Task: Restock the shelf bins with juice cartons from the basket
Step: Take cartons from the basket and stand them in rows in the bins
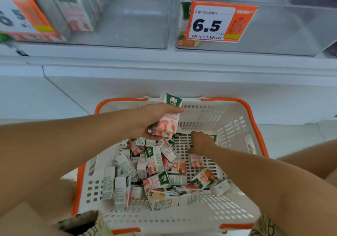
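Observation:
A white basket with an orange rim [255,126] sits below me, with several small juice cartons [156,173] piled in its left and middle part. My left hand [151,119] is shut on a peach juice carton [168,115], upright above the basket's far side, with a second carton pressed under it. My right hand [200,142] reaches down to the basket floor, fingers closed around a green-topped carton [213,138] that is mostly hidden. Above, two clear shelf bins [138,26] [273,35] hold a few cartons at their left sides.
An orange price tag reading 6.5 [218,22] hangs on the right bin's front; another tag [21,18] hangs on the left bin. A white shelf ledge [164,62] runs below the bins. My knees frame the basket's near corners.

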